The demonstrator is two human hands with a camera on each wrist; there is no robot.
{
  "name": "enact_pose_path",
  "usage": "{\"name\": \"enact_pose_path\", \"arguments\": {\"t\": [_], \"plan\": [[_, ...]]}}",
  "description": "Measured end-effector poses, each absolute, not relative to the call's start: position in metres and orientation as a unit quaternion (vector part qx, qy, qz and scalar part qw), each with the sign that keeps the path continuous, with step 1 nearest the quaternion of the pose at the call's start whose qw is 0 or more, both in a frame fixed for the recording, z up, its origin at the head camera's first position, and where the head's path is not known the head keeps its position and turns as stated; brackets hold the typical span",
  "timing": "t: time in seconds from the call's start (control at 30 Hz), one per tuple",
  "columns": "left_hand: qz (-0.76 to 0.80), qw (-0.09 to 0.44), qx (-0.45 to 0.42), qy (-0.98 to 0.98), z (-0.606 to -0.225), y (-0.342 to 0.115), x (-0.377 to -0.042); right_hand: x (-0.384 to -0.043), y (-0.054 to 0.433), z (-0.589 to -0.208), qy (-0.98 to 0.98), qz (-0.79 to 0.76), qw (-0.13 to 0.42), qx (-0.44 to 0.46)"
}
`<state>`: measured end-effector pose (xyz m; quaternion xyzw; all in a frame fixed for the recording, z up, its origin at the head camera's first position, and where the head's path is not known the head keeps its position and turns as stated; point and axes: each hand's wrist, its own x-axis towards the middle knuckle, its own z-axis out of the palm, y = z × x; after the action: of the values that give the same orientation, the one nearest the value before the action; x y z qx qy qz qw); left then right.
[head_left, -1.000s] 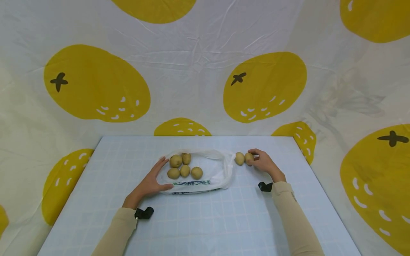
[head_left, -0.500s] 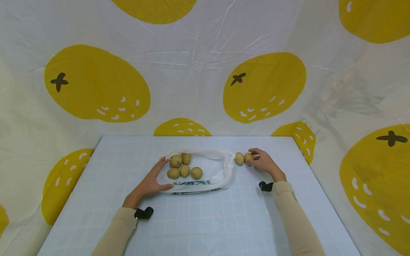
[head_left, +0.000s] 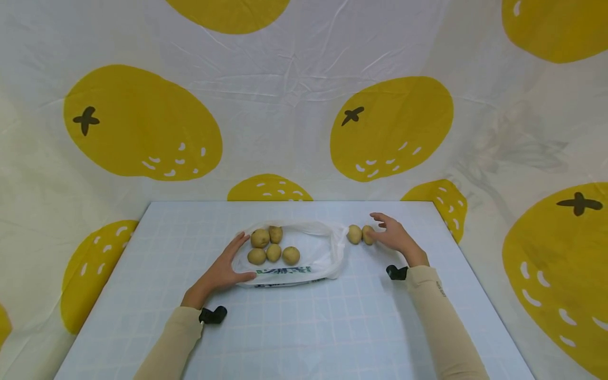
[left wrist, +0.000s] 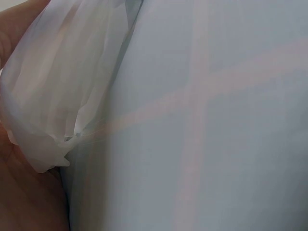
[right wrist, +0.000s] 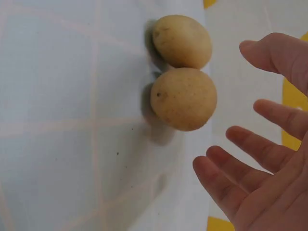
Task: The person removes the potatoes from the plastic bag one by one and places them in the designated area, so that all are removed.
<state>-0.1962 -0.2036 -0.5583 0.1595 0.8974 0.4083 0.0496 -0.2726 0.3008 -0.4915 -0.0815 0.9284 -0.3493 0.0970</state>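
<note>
Loosely spread, with the thumb held well apart from the fingers, the person's right hand (head_left: 393, 236) holds nothing; the right wrist view shows a gap between it and two potatoes. These round, tan-yellow potatoes sit side by side on the worktop, seemingly touching: the near potato (head_left: 368, 235) just beside the hand, the far potato (head_left: 354, 234) next to the right end of a white plastic bag (head_left: 322, 245). The left hand (head_left: 220, 272) is spread wide at the bag's opposite end, its thumb along the front edge and its fingers reaching along the end, touching the thin plastic. Inside the bag, gathered toward the left hand, lie five potatoes (head_left: 273, 253). A blue-green print (head_left: 283, 271) runs along the bag's front. Both arms wear beige sleeves (head_left: 442, 316), with a small black device at each wrist. Under everything is the pale blue worktop (head_left: 304, 338), checked with faint lines; behind rises a whitish sheet (head_left: 275, 126) printed with big yellow fruit.
</note>
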Motion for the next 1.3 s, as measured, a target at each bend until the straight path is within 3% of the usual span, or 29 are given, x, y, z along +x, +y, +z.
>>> {"name": "enact_pose_path", "arguments": {"t": [0.9,1.3], "plan": [[0.413,0.052,0.160,0.895,-0.559,-0.203,-0.196,-0.271,0.219,-0.450,0.900,-0.397,0.088,-0.158],[0.412,0.051,0.157,0.896,-0.562,-0.205,-0.197,-0.274,0.206,-0.448,0.894,-0.403,0.081,-0.178]]}}
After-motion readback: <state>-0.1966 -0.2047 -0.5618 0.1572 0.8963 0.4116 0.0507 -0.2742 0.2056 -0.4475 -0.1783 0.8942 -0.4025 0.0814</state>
